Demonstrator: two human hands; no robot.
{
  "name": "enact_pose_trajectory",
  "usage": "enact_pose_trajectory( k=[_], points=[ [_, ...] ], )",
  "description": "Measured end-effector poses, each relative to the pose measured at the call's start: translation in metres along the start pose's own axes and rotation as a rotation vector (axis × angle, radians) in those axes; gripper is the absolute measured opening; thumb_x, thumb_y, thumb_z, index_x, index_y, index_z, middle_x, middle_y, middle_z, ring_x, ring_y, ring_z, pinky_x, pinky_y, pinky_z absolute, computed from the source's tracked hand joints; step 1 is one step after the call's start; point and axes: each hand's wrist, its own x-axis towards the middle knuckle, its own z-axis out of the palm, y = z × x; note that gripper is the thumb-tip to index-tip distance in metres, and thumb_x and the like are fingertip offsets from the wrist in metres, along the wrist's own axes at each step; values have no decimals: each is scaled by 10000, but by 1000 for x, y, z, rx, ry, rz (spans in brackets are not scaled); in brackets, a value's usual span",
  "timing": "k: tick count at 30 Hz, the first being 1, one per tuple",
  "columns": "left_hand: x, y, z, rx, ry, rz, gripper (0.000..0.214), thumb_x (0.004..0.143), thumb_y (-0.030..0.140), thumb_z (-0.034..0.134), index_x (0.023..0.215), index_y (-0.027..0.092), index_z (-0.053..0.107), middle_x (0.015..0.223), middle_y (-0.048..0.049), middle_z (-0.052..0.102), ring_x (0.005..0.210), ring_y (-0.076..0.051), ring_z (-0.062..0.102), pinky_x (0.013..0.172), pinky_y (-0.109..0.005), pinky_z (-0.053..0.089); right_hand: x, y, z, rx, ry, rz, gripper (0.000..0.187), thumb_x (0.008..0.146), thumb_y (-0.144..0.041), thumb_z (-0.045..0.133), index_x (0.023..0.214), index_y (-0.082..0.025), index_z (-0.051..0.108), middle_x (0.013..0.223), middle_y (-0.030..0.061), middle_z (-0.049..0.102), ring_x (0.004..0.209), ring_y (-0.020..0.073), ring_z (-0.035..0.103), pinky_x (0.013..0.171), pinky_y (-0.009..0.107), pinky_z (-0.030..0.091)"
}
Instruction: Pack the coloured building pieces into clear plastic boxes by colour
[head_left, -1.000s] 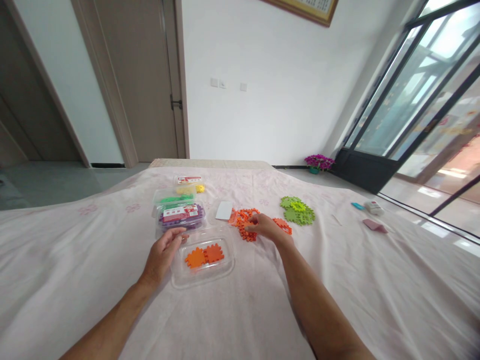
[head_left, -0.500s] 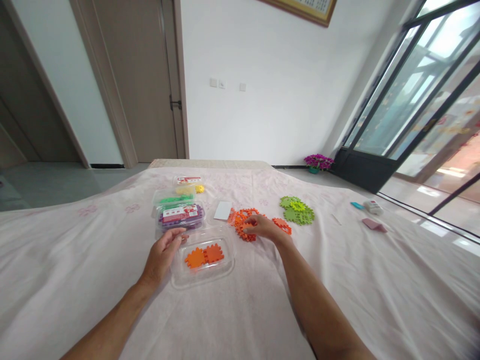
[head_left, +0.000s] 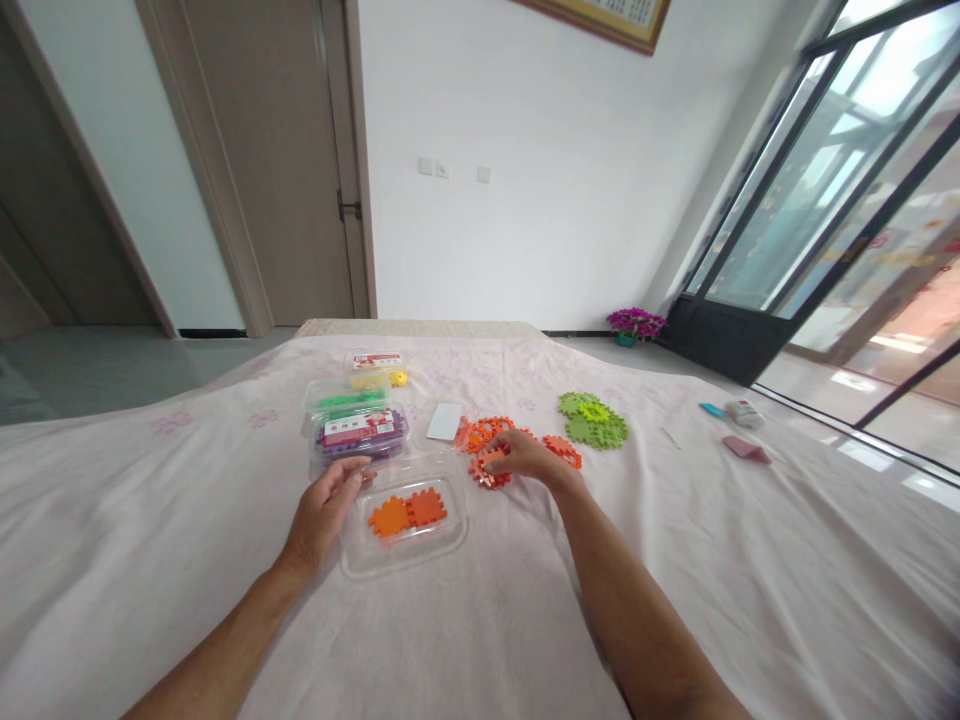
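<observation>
My left hand (head_left: 324, 505) rests on the left rim of a clear plastic tray (head_left: 405, 545), fingers curled over its edge. Two orange gear-shaped pieces (head_left: 407, 512) lie inside the tray. My right hand (head_left: 529, 455) lies on a heap of orange pieces (head_left: 484, 440) to the right of the tray, fingers pinched round an orange piece (head_left: 487, 470) at the heap's near edge.
Closed boxes of purple (head_left: 361, 435), green (head_left: 346, 397) and yellow pieces (head_left: 373, 368) stand behind the tray. A white card (head_left: 445, 421) lies beside them. Green joined pieces (head_left: 594, 421) sit at the right. Small items (head_left: 739, 412) lie far right on the pink cloth.
My right hand has drawn slightly towards me over the orange heap, closing on a piece. The left hand has stayed on the tray.
</observation>
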Motion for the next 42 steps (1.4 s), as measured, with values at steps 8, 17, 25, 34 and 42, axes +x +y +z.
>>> enact_pose_trajectory(
  k=[8, 17, 25, 34, 42],
  points=[
    [0, 0, 0, -8, -11, -5, 520, 782, 569, 623, 1103, 160, 628, 1006, -103, 744, 1005, -266, 698, 952, -381, 493, 5, 2, 3, 73, -1, -35, 267, 652, -252, 715, 901, -158, 713, 793, -6, 678, 726, 139, 598, 635, 221, 429],
    [0, 0, 0, -11, -12, -9, 509, 780, 559, 625, 1098, 162, 631, 998, -106, 747, 1003, -271, 700, 942, -385, 494, 0, -10, 2, 72, 97, -23, 207, 636, -287, 722, 784, -153, 667, 686, -20, 602, 639, 127, 526, 562, 224, 360],
    [1, -3, -1, -9, -16, -7, 504, 785, 550, 627, 1109, 164, 632, 996, -104, 750, 1001, -272, 703, 940, -392, 497, -3, -20, 0, 73, 109, -46, 193, 629, -275, 701, 759, -155, 623, 642, -29, 556, 598, 115, 479, 537, 227, 322],
    [2, -7, -2, 7, -26, 5, 488, 804, 554, 606, 1106, 171, 627, 1004, -98, 747, 1007, -265, 702, 952, -388, 494, -7, -28, -1, 66, 169, -64, 198, 668, -319, 680, 757, -161, 601, 671, -30, 544, 630, 118, 469, 546, 224, 305],
    [2, -6, -3, 12, -28, 3, 474, 803, 547, 604, 1104, 182, 631, 996, -87, 747, 1008, -263, 698, 944, -375, 492, -8, -39, -3, 392, 330, -62, 311, 664, -426, 704, 795, -159, 613, 711, -3, 601, 659, 137, 532, 613, 253, 388]
  ],
)
